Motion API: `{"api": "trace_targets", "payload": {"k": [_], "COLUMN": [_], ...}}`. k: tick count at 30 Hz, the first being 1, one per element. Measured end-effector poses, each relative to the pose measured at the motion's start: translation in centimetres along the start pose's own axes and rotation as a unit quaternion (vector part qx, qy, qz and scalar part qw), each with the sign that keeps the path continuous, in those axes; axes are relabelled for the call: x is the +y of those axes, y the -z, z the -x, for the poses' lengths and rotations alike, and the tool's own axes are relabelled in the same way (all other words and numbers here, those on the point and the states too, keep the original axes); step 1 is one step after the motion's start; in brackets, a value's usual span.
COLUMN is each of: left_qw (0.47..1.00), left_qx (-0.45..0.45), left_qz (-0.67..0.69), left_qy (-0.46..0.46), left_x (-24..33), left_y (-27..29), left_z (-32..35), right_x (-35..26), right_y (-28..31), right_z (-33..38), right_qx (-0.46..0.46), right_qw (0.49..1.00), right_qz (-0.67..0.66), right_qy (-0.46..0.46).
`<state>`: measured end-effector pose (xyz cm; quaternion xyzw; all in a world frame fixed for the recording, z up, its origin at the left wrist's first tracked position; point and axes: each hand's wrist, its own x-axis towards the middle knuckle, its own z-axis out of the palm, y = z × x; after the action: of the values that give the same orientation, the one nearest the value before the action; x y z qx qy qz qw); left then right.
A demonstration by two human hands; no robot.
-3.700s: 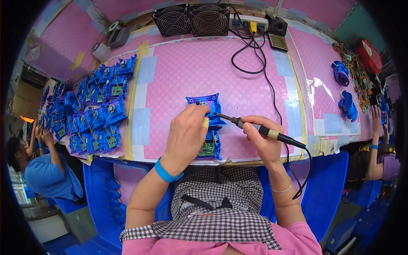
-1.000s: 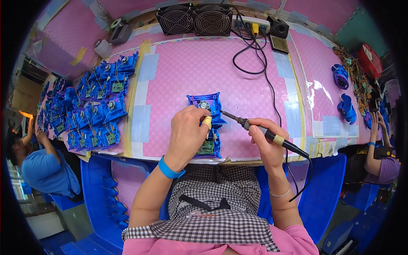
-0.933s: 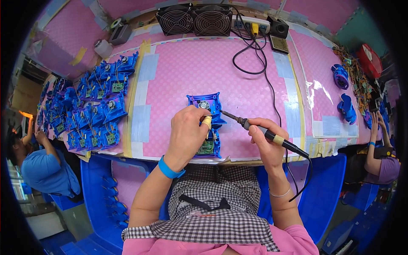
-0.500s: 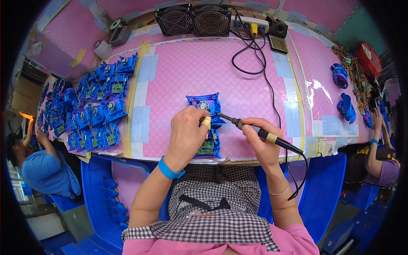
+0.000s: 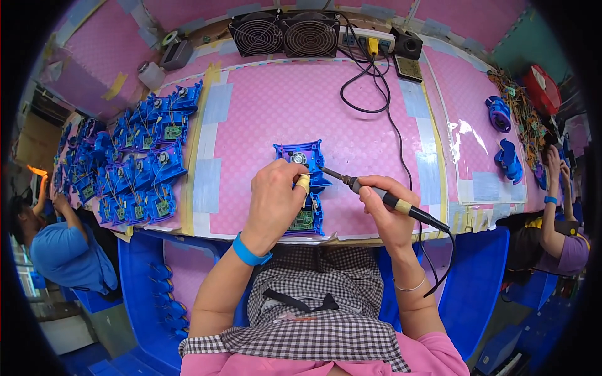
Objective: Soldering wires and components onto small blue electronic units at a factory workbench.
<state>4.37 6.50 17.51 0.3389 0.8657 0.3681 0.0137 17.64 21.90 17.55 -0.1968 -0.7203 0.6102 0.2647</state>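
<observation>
My left hand (image 5: pixel 274 195) is closed in a pinch over a blue plastic housing (image 5: pixel 317 150), and what its fingertips hold is hidden. Pale yellow wrapping covers one of its fingers. A round speaker (image 5: pixel 299 158) sits in the upper part of the housing, and a green circuit board (image 5: pixel 302 220) shows in the lower part near the table's front edge. In my right hand (image 5: pixel 390 213) is a soldering iron (image 5: pixel 401 205), gripped like a pen. Its metal tip points left and reaches the housing's right side, close to my left fingertips; whether it touches cannot be made out.
Several blue housings with boards (image 5: pixel 147 156) crowd the left side. At the back stand twin fans (image 5: pixel 284 34), a power strip (image 5: pixel 370 41) and an iron stand (image 5: pixel 409 53). The iron's black cord (image 5: pixel 395 125) crosses the right side. Two blue parts (image 5: pixel 508 161) and co-workers flank the table.
Both my hands and the iron keep nearly the same pose, with the view shifted slightly. The right-hand co-worker's hands have moved a little.
</observation>
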Motion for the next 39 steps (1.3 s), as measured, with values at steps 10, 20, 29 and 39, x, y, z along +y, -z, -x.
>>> {"api": "trace_targets", "payload": {"k": [10,20,29,39], "left_qw": [1.0,1.0,1.0,1.0], "left_qx": [0.008,0.0,0.01,0.018], "left_qz": [0.01,0.007,0.012,0.007], "left_qy": [-0.012,-0.007,-0.013,-0.012], "left_x": [-0.23,-0.19,-0.24,0.01], "left_y": [-0.12,-0.1,-0.14,-0.2], "left_z": [-0.04,-0.07,0.03,0.06], "right_x": [0.94,0.95,0.94,0.38], "right_y": [0.56,0.72,0.78,0.28], "right_z": [0.17,0.38,0.51,0.48], "right_qx": [-0.001,0.01,0.013,0.02], "right_qw": [0.998,0.998,0.998,1.0], "right_qz": [0.01,0.007,0.004,-0.007], "right_qy": [0.059,0.055,0.06,0.013]}}
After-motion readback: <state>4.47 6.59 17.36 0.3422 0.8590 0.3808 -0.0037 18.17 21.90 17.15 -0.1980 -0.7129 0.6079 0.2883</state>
